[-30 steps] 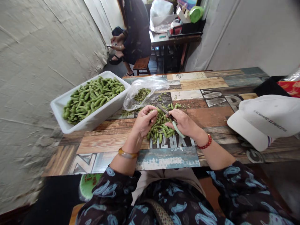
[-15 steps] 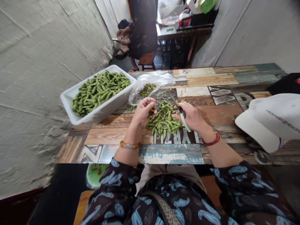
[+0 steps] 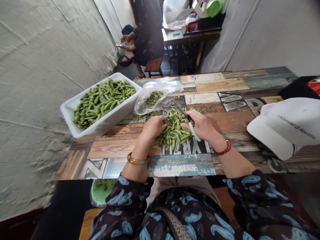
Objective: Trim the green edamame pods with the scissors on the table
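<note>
A loose pile of green pods (image 3: 178, 128) lies on the wood-patterned table between my hands. My left hand (image 3: 154, 127) is at the pile's left side, fingers curled down against the pods; what its fingertips hold is hidden. On the right, my right hand (image 3: 200, 125) is wrapped round scissors (image 3: 185, 114) with dark blades pointing up and to the left and a pale green handle. Behind my left hand, a clear plastic bag (image 3: 143, 104) holds small green trimmings (image 3: 154, 98). A white tub (image 3: 112, 117) full of green pods (image 3: 103, 100) stands at the left.
A white cap (image 3: 287, 128) lies at the table's right, with a black item (image 3: 297, 87) behind it. Beyond the table, a person (image 3: 148, 31) sits on a wooden stool (image 3: 153, 64). A textured wall borders the left side.
My left hand has gone from raised, with fingertips together, down onto the pods, its back now turned up. My right hand still holds the scissors. The whole view has shifted slightly.
</note>
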`<action>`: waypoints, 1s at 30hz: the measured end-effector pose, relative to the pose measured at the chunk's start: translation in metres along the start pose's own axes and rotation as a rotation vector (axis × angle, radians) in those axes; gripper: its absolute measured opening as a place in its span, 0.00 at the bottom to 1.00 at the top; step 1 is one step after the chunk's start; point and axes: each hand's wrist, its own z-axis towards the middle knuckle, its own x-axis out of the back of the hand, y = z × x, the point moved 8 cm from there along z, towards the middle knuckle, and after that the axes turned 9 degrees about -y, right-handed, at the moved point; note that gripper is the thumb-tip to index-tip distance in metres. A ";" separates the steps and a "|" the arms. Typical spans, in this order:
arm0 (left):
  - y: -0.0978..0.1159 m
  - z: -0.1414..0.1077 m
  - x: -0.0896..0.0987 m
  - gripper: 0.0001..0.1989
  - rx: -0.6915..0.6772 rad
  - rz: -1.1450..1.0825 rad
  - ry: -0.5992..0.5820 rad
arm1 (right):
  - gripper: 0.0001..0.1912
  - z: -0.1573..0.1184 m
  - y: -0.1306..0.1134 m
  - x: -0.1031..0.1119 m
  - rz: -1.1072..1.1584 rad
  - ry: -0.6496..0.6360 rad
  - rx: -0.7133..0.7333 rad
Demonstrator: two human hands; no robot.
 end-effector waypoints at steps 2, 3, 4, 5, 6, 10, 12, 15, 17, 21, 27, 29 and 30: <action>0.003 0.000 0.005 0.02 -0.042 -0.060 0.060 | 0.14 0.000 0.001 0.000 -0.001 0.006 -0.002; 0.005 -0.001 0.009 0.01 -0.072 -0.120 0.106 | 0.14 0.000 0.001 0.000 -0.001 0.014 0.000; 0.007 -0.002 0.013 0.01 -0.103 -0.204 0.147 | 0.15 0.000 0.001 0.001 -0.003 0.026 0.003; 0.008 -0.003 0.016 0.02 -0.125 -0.312 0.170 | 0.16 0.000 0.001 0.002 -0.005 0.038 0.007; 0.009 -0.004 0.017 0.04 -0.134 -0.439 0.170 | 0.17 -0.001 0.001 0.002 -0.009 0.047 0.012; 0.017 -0.008 0.006 0.11 -0.105 -0.918 0.032 | 0.20 -0.001 -0.003 0.000 -0.023 0.033 0.040; 0.022 -0.010 0.001 0.13 -0.101 -1.049 -0.003 | 0.21 -0.001 -0.006 -0.003 -0.018 0.018 0.057; 0.023 -0.010 -0.005 0.16 -0.066 -1.167 -0.006 | 0.22 -0.002 -0.011 -0.006 -0.012 0.004 0.084; 0.022 -0.009 -0.008 0.16 -0.045 -1.211 -0.003 | 0.23 -0.002 -0.013 -0.007 -0.016 -0.013 0.100; 0.022 -0.009 -0.008 0.16 -0.060 -1.251 0.003 | 0.23 -0.002 -0.018 -0.011 -0.026 -0.067 0.134; 0.029 -0.010 -0.010 0.16 -0.095 -1.196 -0.023 | 0.23 -0.002 -0.022 -0.011 -0.008 -0.079 0.155; 0.029 -0.010 -0.013 0.16 -0.085 -1.165 -0.029 | 0.23 -0.002 -0.023 -0.011 -0.003 -0.077 0.147; 0.029 -0.010 -0.014 0.16 -0.077 -1.158 -0.028 | 0.23 -0.002 -0.023 -0.011 -0.004 -0.076 0.143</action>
